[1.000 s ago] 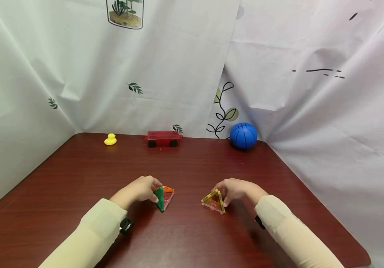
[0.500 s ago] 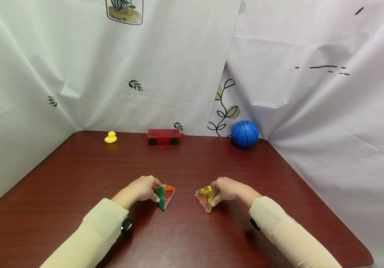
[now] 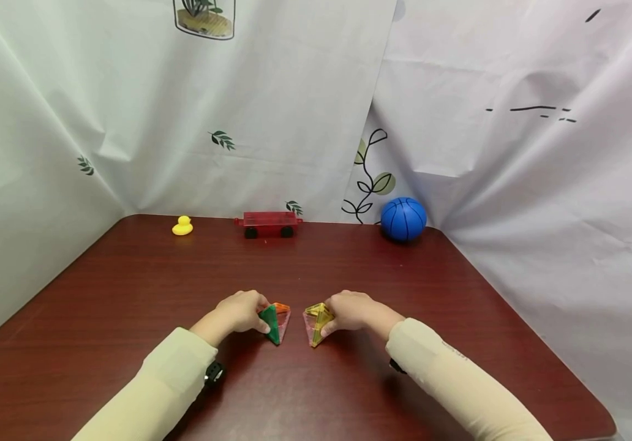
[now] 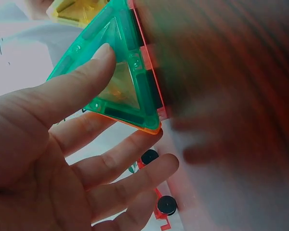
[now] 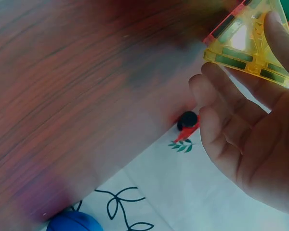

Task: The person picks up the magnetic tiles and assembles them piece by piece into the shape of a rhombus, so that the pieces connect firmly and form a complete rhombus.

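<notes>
My left hand (image 3: 241, 312) pinches a small pyramid of magnetic tiles, its green triangle (image 4: 130, 91) under the thumb, with an orange side (image 3: 281, 307) behind and a pink one facing right. Opposite it, my right hand (image 3: 351, 311) pinches a second tile pyramid, with yellow triangles (image 5: 245, 43) and a pink one (image 3: 308, 321). A narrow gap parts the two pyramids in the head view. Both are low over or on the table; I cannot tell whether they touch it. The left wrist view shows the thumb pressing the green tile, fingers spread behind.
At the back of the dark red table (image 3: 316, 392) stand a yellow toy duck (image 3: 182, 226), a red wheeled toy car base (image 3: 269, 224) and a blue ball (image 3: 403, 218). White printed cloth (image 3: 294, 110) hangs behind and along both sides.
My right hand has carried the yellow pyramid left and turned it. The left hand has shifted slightly right with the green one, so the gap between them has narrowed.
</notes>
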The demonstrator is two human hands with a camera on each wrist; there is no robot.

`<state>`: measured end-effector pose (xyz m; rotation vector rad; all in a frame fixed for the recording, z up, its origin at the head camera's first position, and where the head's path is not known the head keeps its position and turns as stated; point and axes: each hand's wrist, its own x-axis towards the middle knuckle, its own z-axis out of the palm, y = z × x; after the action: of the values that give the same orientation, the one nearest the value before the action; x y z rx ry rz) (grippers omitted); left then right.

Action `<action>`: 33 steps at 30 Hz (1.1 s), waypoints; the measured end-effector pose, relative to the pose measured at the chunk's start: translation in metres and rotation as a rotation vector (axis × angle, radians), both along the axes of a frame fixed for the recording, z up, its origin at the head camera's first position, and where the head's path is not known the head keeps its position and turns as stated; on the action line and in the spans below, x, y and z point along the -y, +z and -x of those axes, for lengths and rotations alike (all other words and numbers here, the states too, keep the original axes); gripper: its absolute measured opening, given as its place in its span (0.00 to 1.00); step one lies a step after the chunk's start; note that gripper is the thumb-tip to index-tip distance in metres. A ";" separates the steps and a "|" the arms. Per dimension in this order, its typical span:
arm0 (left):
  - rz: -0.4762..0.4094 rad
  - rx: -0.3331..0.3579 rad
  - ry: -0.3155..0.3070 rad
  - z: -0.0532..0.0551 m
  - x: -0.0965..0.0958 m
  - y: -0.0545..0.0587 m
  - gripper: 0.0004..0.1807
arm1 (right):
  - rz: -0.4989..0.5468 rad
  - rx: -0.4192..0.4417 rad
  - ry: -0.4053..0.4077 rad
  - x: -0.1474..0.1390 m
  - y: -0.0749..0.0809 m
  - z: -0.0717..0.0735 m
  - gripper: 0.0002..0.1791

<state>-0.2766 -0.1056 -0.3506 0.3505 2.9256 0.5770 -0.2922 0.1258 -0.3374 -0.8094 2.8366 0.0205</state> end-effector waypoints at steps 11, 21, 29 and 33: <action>0.001 -0.013 0.016 -0.001 -0.003 0.001 0.22 | 0.013 -0.034 -0.008 0.016 -0.003 0.004 0.17; 0.012 -0.023 0.005 -0.001 -0.009 0.001 0.19 | 0.030 -0.009 -0.033 0.027 -0.006 0.005 0.16; 0.029 -0.033 0.009 -0.002 -0.010 0.001 0.18 | 0.119 0.078 -0.038 0.031 -0.008 0.004 0.22; 0.028 -0.033 0.007 -0.002 -0.011 0.000 0.17 | 0.141 0.083 -0.046 0.034 -0.009 0.003 0.30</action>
<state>-0.2746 -0.0949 -0.3504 0.3499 2.9649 0.5354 -0.2950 0.0914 -0.3460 -0.7533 2.8012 -0.2167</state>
